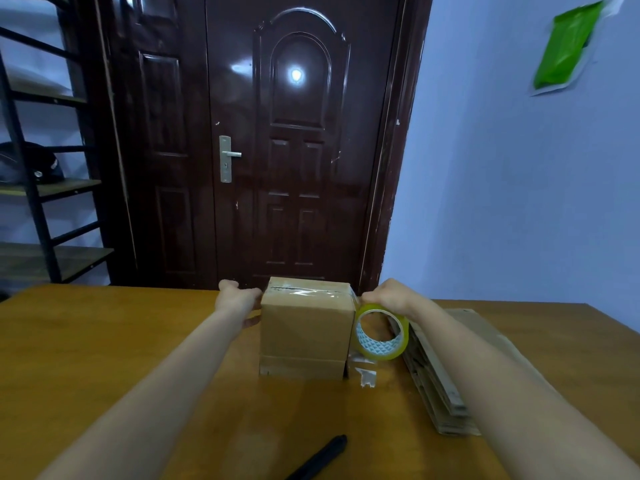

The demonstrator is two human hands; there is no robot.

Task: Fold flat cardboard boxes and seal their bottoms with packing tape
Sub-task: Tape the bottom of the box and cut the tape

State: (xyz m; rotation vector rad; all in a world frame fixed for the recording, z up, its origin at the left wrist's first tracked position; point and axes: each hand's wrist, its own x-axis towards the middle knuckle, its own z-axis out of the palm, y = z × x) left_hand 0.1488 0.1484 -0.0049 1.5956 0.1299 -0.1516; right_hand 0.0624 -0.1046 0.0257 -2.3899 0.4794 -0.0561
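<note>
A folded cardboard box stands on the wooden table, with a strip of clear tape along its top seam. My left hand holds the box's upper left side, thumb on the top edge and fingers against the side. My right hand grips a roll of clear packing tape against the box's right side. Tape runs from the roll over the box's top right edge. A loose tape end hangs down the right side to the table.
A stack of flat cardboard boxes lies right of the box, under my right forearm. A black pen-like tool lies at the table's near edge. A dark door stands behind the table, a metal shelf rack at far left.
</note>
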